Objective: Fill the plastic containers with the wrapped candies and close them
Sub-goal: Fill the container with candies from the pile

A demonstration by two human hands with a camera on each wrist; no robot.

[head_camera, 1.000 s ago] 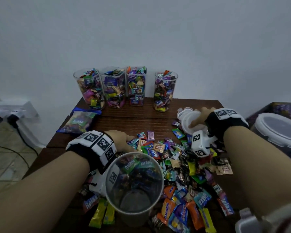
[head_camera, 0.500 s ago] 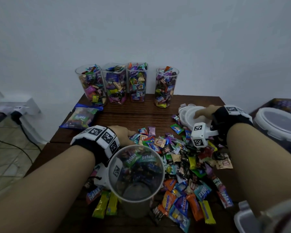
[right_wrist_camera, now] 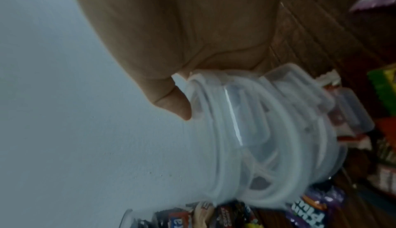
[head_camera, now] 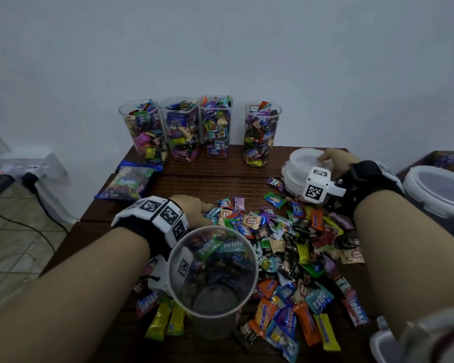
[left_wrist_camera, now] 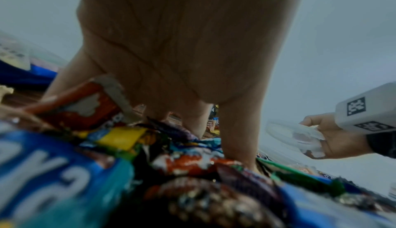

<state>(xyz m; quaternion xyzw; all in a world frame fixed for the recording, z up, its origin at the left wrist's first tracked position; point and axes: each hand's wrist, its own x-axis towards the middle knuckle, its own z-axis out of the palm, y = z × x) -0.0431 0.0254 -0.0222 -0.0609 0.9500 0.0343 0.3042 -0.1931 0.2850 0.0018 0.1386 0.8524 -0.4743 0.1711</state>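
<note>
A person sits over a dark wooden table (head_camera: 194, 176) strewn with wrapped candies (head_camera: 294, 247), both wrists strapped with marker-tagged cameras. The left hand (head_camera: 192, 209) reaches into the left edge of the candy pile, fingers (left_wrist_camera: 237, 138) pointing straight down among the wrappers and spread apart; whether any candy is gripped cannot be told. Just near of that hand stands an empty clear plastic container (head_camera: 212, 281), open at the top, with candies scattered around its base. At the far right of the table the right hand (head_camera: 334, 159) clamps onto the stack of translucent white lids (head_camera: 299, 166), thumb (right_wrist_camera: 173, 103) hooked over the top rim and fingers under the edge. Four filled containers (head_camera: 202, 129), all without lids, line the far edge against the pale wall (head_camera: 220, 48), three standing close together and the fourth a little apart to the right. A blue bag of candy (head_camera: 127, 183) lies at the far left of the table. A larger lidded tub (head_camera: 438, 189) sits off the table to the right.
</note>
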